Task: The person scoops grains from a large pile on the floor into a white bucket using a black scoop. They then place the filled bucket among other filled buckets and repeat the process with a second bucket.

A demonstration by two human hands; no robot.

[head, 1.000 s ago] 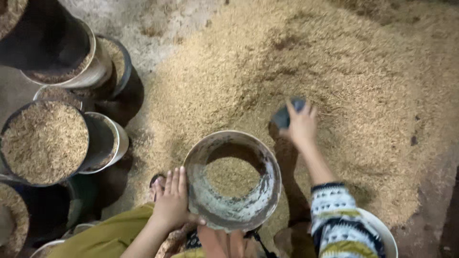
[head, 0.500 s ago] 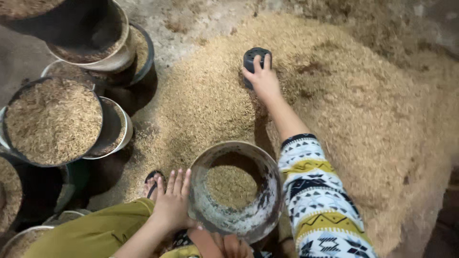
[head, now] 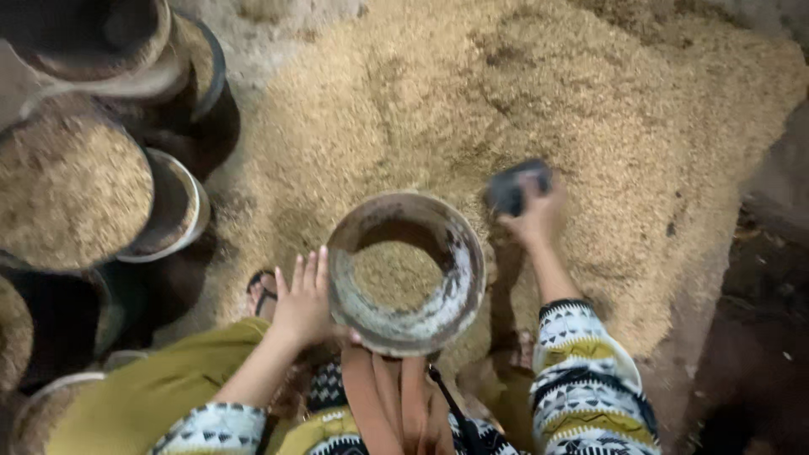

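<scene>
Head view: our left hand [head: 303, 305] lies flat, fingers spread, steadying the part-filled bucket [head: 406, 271]. Our right hand [head: 536, 215] grips 1 dark scoop [head: 512, 187] on the grain heap [head: 590, 109]. We judge scooping underway; next, tip into bucket.

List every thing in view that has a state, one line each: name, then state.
round metal tin: upright, partly filled with grain
left hand: open, flat against the tin's side
right hand: closed around the small dark scoop
small dark scoop: held, blurred, at the grain pile
grain pile: loose, heaped on floor
large bucket: filled with grain to the brim
</scene>
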